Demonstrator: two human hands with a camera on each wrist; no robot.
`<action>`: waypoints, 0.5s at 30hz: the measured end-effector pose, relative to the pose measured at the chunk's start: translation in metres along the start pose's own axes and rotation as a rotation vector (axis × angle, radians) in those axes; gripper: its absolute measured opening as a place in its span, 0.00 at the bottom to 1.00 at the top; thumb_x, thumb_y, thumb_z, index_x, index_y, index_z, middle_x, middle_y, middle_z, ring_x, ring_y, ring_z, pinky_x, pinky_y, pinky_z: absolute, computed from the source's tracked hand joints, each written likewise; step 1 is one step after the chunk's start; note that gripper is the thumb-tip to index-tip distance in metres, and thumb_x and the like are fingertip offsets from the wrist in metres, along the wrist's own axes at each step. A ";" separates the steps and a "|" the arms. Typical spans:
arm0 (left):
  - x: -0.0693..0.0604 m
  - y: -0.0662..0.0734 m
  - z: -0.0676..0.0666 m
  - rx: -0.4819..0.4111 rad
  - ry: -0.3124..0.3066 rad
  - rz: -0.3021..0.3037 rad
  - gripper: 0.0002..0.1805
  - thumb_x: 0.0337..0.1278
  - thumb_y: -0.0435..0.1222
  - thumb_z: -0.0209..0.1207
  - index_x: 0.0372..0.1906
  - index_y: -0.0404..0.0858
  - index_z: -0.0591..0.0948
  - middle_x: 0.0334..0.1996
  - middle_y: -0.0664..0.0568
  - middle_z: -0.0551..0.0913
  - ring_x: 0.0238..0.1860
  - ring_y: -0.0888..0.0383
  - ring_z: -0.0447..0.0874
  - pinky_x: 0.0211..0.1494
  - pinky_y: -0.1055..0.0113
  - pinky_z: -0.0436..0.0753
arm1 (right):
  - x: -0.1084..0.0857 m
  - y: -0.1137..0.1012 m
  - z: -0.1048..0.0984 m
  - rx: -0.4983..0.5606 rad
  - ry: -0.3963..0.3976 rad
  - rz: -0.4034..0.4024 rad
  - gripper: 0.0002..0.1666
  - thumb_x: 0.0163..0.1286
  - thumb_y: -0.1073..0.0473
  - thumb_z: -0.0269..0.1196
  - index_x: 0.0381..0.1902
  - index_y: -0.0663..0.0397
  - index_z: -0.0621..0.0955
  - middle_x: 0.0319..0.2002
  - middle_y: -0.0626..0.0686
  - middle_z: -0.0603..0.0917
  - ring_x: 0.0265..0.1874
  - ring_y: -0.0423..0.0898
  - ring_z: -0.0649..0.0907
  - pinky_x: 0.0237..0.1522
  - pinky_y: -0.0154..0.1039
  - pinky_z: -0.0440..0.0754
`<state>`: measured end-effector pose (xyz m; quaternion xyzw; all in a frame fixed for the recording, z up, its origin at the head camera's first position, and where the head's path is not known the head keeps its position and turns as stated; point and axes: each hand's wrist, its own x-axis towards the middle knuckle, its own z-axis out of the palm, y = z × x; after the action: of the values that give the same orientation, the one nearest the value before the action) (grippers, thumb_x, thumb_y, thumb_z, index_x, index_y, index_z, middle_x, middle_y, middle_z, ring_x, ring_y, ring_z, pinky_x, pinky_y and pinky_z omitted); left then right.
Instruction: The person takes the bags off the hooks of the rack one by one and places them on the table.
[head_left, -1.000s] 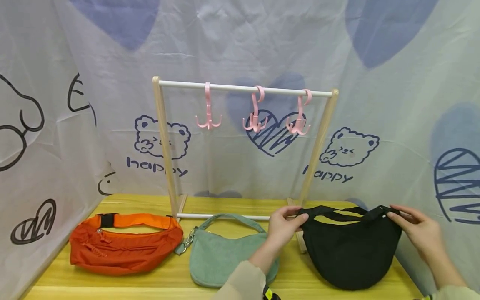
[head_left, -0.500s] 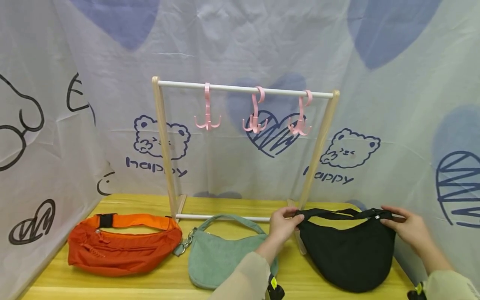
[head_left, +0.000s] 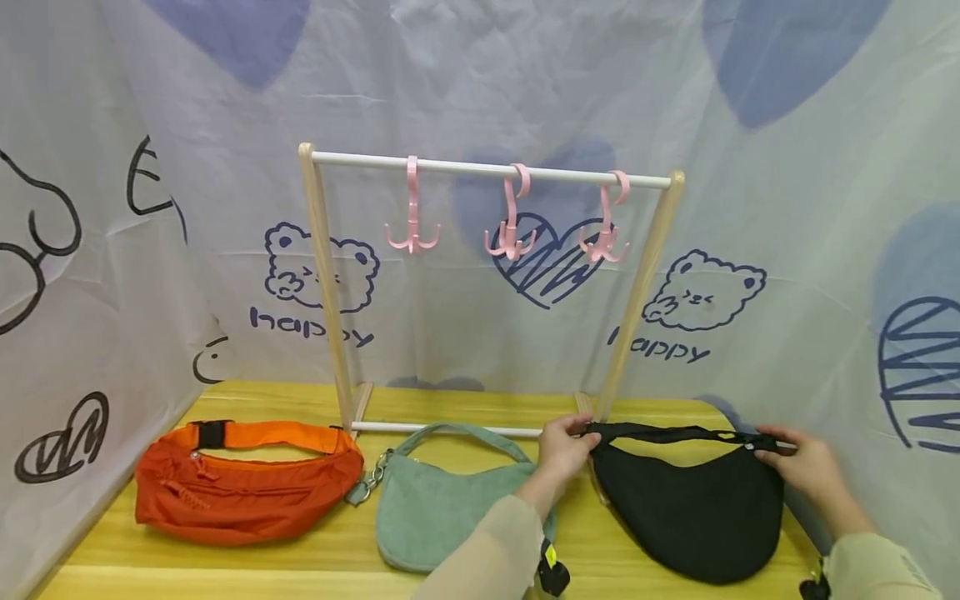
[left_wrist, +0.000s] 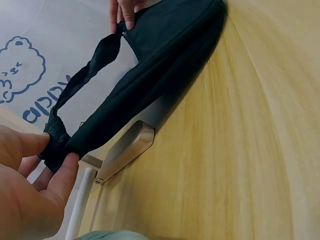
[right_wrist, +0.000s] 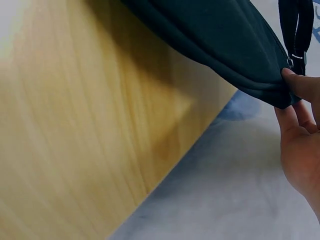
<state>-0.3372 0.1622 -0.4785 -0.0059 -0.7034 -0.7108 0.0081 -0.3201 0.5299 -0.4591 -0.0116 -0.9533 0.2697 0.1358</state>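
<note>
A black shoulder bag (head_left: 697,517) is at the right of the table, its strap (head_left: 667,432) running between its two upper corners. With thumb and fingers my left hand (head_left: 564,454) pinches the left corner where strap and bag meet. The right hand (head_left: 806,467) pinches the opposite corner beside the zipper pull, as the right wrist view shows of the bag (right_wrist: 225,45). In the left wrist view the strap (left_wrist: 87,75) arches away from the bag's opening. My left forearm partly covers a green handbag (head_left: 442,508) with a chain at its left end.
An orange waist bag (head_left: 247,492) lies at the left. Behind the bags stands a rack with a white top bar (head_left: 465,167), wooden posts (head_left: 326,283) and pink hooks (head_left: 412,212). The yellow wood table (head_left: 285,579) meets printed cloth walls at back and sides.
The black bag's right corner has come slightly left and down with the right hand. Its strap now looks flatter and straighter between the hands. The left hand stays on its corner.
</note>
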 end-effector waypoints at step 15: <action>0.003 -0.011 0.002 0.074 0.016 -0.004 0.15 0.57 0.23 0.67 0.50 0.35 0.90 0.42 0.50 0.90 0.47 0.58 0.85 0.50 0.67 0.83 | 0.003 0.015 0.015 -0.061 -0.076 0.020 0.24 0.67 0.64 0.68 0.58 0.73 0.80 0.55 0.81 0.79 0.52 0.80 0.78 0.49 0.66 0.78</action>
<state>-0.3400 0.1639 -0.4890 0.0017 -0.7292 -0.6841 0.0125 -0.3275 0.5351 -0.4783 -0.0153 -0.9653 0.2423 0.0965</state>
